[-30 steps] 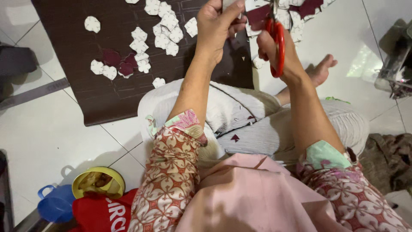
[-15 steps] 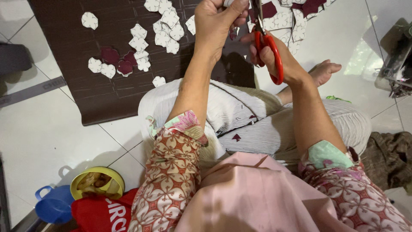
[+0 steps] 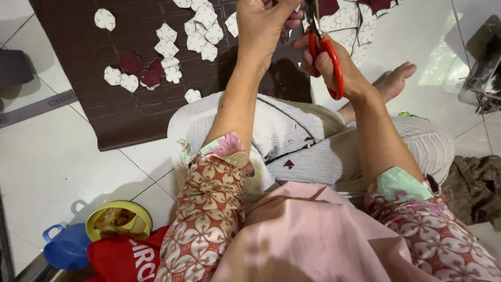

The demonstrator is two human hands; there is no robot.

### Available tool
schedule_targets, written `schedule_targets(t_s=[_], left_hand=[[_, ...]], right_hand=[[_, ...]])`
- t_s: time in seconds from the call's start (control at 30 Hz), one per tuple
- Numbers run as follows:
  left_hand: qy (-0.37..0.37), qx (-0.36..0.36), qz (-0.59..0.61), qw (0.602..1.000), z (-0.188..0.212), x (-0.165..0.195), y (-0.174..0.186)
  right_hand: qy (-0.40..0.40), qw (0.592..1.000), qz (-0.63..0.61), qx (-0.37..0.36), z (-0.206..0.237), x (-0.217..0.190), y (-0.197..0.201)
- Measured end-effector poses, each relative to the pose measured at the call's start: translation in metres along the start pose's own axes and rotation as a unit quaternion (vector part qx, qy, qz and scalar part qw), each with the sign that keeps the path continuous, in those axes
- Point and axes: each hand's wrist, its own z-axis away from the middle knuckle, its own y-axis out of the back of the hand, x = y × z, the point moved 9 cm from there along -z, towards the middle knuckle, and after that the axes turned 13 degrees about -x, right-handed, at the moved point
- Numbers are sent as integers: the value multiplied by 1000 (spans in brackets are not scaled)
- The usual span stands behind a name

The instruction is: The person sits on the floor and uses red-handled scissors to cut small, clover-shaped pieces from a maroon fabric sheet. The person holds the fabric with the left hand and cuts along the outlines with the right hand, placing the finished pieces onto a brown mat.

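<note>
Shifted slightly nearer and lower since the earlier frame, both hands over the lap. Right hand [image 3: 334, 62] clenched through the red-handled scissors [image 3: 326, 52], blades pointing far. Left hand [image 3: 263, 28] pinched shut on a small maroon paper piece [image 3: 285, 36], just left of the blades, above the brown mat [image 3: 104, 112] strewn with cut-out paper shapes [image 3: 167, 48].
</note>
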Motion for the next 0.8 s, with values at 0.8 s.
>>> schedule_targets(t_s=[0.8], left_hand=[[15,-13,-23,1000,2,5,1]], right_hand=[[-10,996,80,-24,5,-21,-8]])
